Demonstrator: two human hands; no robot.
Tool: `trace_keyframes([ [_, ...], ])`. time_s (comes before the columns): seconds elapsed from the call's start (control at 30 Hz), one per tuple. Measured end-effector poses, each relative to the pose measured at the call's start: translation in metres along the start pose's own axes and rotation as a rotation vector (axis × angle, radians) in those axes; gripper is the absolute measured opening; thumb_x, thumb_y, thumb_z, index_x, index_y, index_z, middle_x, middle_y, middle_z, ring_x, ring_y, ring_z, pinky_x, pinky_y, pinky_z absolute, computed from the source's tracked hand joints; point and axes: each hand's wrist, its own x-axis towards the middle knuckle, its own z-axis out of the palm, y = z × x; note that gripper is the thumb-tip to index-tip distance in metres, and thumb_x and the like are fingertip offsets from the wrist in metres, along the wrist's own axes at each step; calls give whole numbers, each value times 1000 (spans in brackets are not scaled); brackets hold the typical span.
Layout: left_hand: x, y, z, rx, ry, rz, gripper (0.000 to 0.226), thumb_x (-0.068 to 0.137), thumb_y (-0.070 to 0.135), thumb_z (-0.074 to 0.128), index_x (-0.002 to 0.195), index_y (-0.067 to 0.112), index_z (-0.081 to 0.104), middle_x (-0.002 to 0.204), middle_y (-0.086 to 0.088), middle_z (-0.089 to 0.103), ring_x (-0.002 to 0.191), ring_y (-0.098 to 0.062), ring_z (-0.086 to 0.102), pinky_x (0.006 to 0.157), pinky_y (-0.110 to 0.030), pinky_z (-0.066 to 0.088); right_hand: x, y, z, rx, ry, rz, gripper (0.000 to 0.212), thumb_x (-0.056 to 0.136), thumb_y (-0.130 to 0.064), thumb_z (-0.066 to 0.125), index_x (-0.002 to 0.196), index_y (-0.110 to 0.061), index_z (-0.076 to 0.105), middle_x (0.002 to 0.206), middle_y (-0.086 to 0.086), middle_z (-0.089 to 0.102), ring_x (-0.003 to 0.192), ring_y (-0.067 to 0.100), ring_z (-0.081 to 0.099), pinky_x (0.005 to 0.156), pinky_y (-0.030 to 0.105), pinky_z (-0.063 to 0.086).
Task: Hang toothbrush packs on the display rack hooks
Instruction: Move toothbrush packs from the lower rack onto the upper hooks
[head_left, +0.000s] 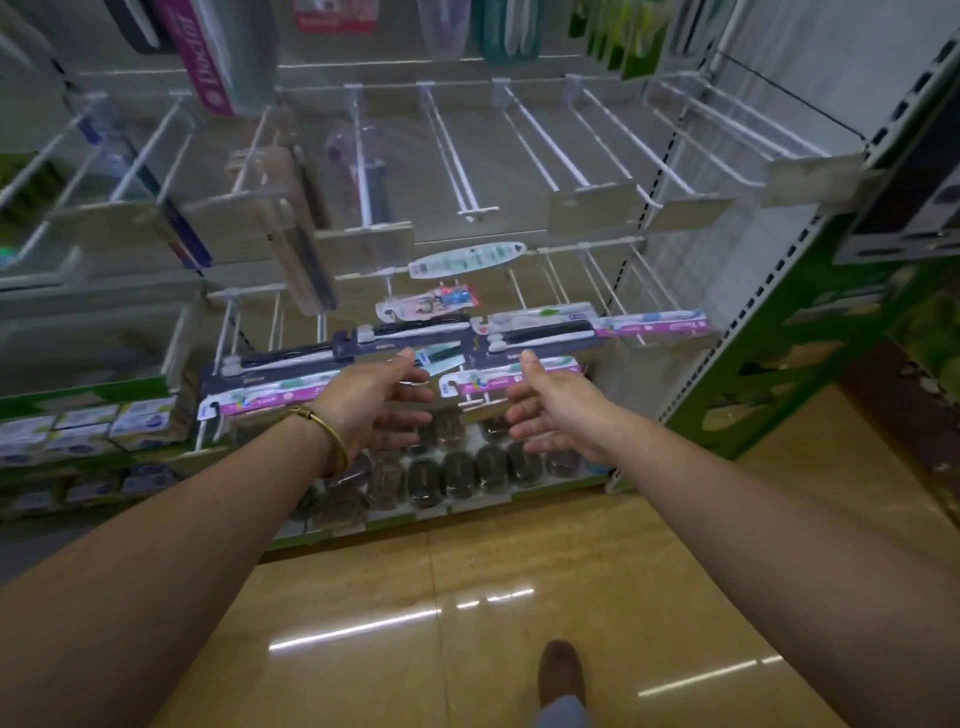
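Forearms (182, 519) were stretched forward, left hand (379, 400) and right hand (550, 410) spread, empty; toothbrush packs (540, 338) were laid crosswise just beyond fingertips (423, 392) (both hands about equally near).

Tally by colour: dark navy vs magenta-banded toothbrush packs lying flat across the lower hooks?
Dark navy packs: 3
Magenta-banded packs: 3
Total: 6
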Motion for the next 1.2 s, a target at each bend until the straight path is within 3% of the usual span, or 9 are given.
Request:
trace_keyframes([
  [0.1,13,4,32,-1,4,-23,37,101,45,50,107,12,66,105,-12,70,90,-28,67,86,-47,56,16,4,-33,-27,-1,8,59,96,-64,41,107,-11,64,94,12,71,79,24,70,73,38,61],
  [0.23,30,5,65,-8,15,-50,41,100,47,51,111,11,66,103,-11,73,87,-27,68,85,-47,57,38,8,-68,-10,4,24,62,95,-63,45,123,-10,58,95,11,72,73,21,71,59,32,57],
  [0.33,42,4,84,-23,46,-54,41,99,46,52,111,10,67,98,-9,73,83,-25,70,83,-47,58,53,12,-88,-70,13,16,62,95,-63,43,121,-9,61,94,9,71,76,19,71,57,29,56],
  [0.5,58,2,108,-31,71,-67,40,99,46,52,109,11,68,104,-12,73,84,-26,73,87,-51,58,78,12,-114,-201,-13,-26,49,98,-59,43,105,-15,66,102,9,71,93,24,70,69,33,58],
  [0.63,72,6,124,-65,104,-80,40,100,45,52,111,9,67,103,-12,73,84,-28,74,87,-50,58,96,5,-127,-321,-5,-75,48,98,-59,42,102,-17,65,100,9,70,92,26,70,83,41,60],
  [0.8,89,13,140,-110,158,-96,38,101,45,50,102,11,67,98,-10,73,89,-31,70,88,-50,57,117,-4,-139,-310,-13,-93,51,98,-59,45,99,-14,67,93,6,70,81,22,65,87,46,56],
  [0.97,102,12,142,-148,183,-101,39,100,44,51,102,9,68,94,-10,72,86,-31,69,80,-46,59,137,-8,-144,-449,-24,-207,54,98,-60,44,96,-12,68,94,10,70,91,31,68,94,56,53],
  [1.07,112,7,140,-159,186,-101,41,100,44,51,107,7,68,97,-11,72,85,-30,69,67,-41,59,149,-8,-146,-566,-32,-254,63,97,-63,39,103,-6,65,104,19,69,97,36,66,94,56,51],
  [1.2,124,0,136,-164,182,-105,40,100,45,52,104,9,68,99,-12,71,85,-29,69,65,-41,60,167,-4,-145,-667,10,-335,66,101,-57,38,101,3,64,104,24,69,94,37,65,90,43,52],
])
